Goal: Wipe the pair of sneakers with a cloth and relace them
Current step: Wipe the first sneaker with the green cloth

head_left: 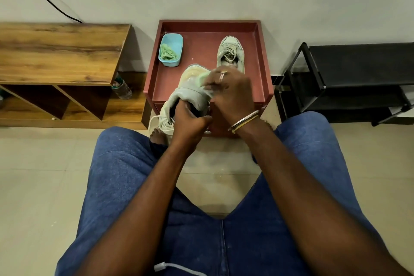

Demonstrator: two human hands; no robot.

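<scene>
At frame centre we record the left hand gripping one sneaker by its collar, fingers curled inside; the right hand, blurred, pinches a green cloth against its side. The second sneaker stands above, on the red stand

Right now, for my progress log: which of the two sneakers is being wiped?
The near sneaker, tipped with its sole showing: the left hand grips its opening, the right hand presses a green cloth on it. The far sneaker stands upright, untouched.
</scene>
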